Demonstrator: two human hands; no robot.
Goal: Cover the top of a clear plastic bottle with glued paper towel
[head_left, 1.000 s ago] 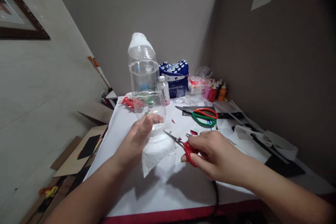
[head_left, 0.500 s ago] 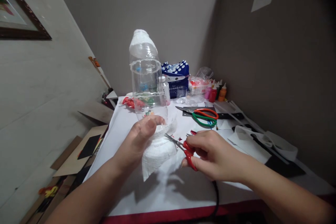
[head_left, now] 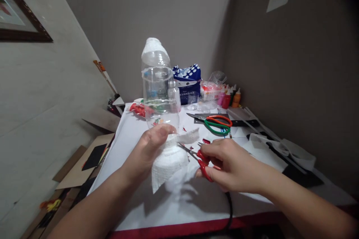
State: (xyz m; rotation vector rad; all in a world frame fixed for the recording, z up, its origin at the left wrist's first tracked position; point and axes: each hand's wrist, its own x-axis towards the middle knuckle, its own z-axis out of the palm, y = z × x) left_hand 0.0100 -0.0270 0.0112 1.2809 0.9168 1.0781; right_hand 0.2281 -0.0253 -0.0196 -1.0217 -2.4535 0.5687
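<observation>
My left hand (head_left: 154,142) is closed round the lower end of a clear plastic bottle (head_left: 159,89), held upright above the table. White gauze-like cloth (head_left: 171,164) wraps the bottle's lower end, with a loose strip (head_left: 189,136) sticking out to the right and a pointed flap hanging below. More white cloth (head_left: 153,46) covers the top. My right hand (head_left: 227,164) grips small red-handled scissors (head_left: 204,168). Their blades are slightly apart, with a tip beside the cloth below the loose strip; whether it touches I cannot tell.
Large scissors (head_left: 217,124) with green and orange handles lie behind my right hand. A blue bag (head_left: 187,86), small paint bottles (head_left: 226,100) and a red packet (head_left: 138,109) stand farther back. White strips and black sheets (head_left: 303,175) lie at right. Cardboard (head_left: 81,164) leans left of the table.
The bottle has tipped slightly right and its top sits a little lower. The loose cloth strip now stretches farther right, apart from the wrapped part. Both hands have hardly moved.
</observation>
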